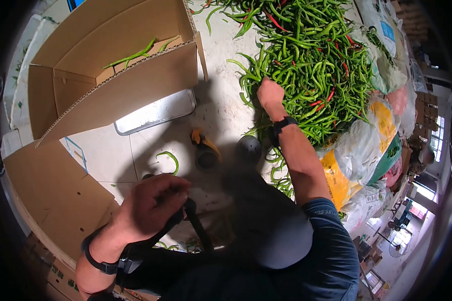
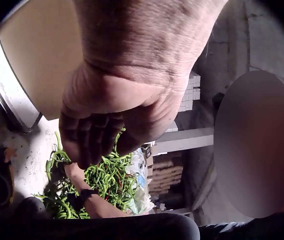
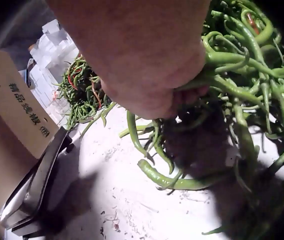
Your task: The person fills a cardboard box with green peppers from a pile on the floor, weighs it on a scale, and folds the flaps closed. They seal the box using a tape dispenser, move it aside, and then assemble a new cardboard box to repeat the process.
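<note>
A large heap of green peppers, with a few red ones mixed in, covers the upper right of the table. My right hand is at the heap's left edge, fingers curled; in the right wrist view the hand grips green peppers at its fingers, which are mostly hidden. Above the near side of the table my left hand hangs with loosely curled fingers, and the left wrist view shows the hand holding nothing. An upright cardboard box at upper left has a few green peppers inside.
Beneath the box lies a metal tray. A single curved pepper and a dark object with an orange part are on the table. Filled plastic bags line the right side. Box flaps spread at left.
</note>
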`<state>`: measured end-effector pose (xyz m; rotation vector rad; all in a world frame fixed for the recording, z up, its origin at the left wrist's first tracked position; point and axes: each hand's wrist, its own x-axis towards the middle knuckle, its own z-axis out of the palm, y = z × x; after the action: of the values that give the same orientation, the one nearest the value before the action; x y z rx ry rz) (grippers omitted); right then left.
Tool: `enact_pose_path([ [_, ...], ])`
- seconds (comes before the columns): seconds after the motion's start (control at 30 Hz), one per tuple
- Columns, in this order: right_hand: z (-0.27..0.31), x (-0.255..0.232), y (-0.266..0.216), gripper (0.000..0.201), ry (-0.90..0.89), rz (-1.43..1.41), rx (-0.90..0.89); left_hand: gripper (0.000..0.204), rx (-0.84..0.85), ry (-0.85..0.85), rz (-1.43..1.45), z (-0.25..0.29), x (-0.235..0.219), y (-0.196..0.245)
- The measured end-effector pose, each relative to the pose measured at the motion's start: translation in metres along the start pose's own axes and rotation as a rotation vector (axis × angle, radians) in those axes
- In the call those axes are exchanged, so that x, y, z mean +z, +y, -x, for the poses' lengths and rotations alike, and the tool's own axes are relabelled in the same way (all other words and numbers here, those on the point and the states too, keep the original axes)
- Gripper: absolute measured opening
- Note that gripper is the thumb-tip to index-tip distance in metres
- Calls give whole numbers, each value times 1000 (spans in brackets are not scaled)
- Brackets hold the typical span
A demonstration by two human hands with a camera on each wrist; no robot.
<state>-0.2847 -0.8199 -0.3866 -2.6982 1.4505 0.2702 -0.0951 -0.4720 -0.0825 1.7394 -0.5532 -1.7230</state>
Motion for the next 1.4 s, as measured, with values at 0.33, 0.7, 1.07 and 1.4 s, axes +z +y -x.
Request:
enact_pose_path([
  [0.33, 59, 0, -29, 20, 143, -87, -445, 17, 45, 7, -41, 1, -6, 0],
  [0.7, 62, -9, -37, 28, -370, 109, -606, 19, 145, 54, -58, -3, -7, -1],
  [1.07, -59, -26, -37, 29, -79, -277, 40, 20, 143, 43, -148, -15, -12, 4],
  [1.4, -72, -11, -25, 42, -259, -199, 335, 24, 121, 77, -179, -17, -17, -5],
])
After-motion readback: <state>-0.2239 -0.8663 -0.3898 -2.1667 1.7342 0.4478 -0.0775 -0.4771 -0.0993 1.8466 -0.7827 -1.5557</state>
